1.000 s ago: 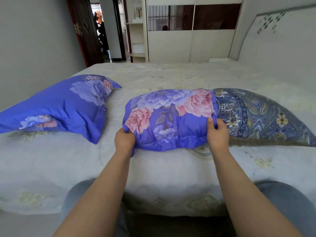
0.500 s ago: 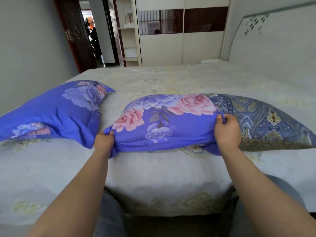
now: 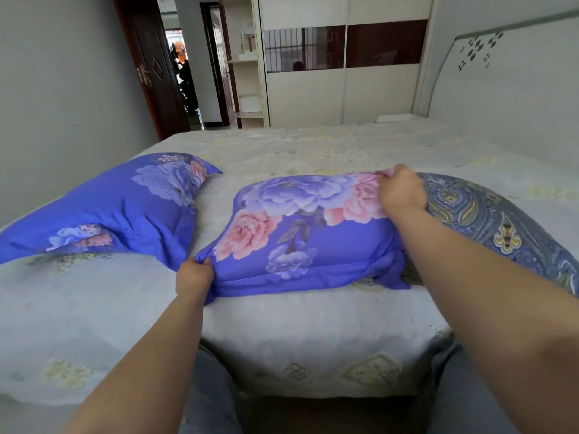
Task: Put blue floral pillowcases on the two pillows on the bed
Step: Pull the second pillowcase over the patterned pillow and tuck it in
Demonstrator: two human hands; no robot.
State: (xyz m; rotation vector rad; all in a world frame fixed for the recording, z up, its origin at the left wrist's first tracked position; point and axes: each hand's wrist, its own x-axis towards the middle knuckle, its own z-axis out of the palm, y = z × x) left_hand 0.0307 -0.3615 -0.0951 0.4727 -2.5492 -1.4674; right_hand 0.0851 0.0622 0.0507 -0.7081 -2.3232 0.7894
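Note:
A blue floral pillowcase (image 3: 300, 233) covers the left part of a paisley-patterned pillow (image 3: 488, 220) lying in the middle of the bed. My left hand (image 3: 194, 275) grips the pillowcase's near left corner. My right hand (image 3: 401, 191) grips the case's open edge at the far side, on top of the pillow. The pillow's right half is bare. A second pillow in a blue floral pillowcase (image 3: 119, 208) lies to the left on the bed.
The bed (image 3: 313, 333) has a pale quilted cover and its near edge is against my legs. A white headboard (image 3: 507, 73) stands at the right. A wardrobe (image 3: 341, 89) and an open door (image 3: 150, 73) are beyond the bed.
My right hand has moved from the near edge of the case's opening up to its far edge. My left hand keeps its hold on the left corner, which is stretched out leftward.

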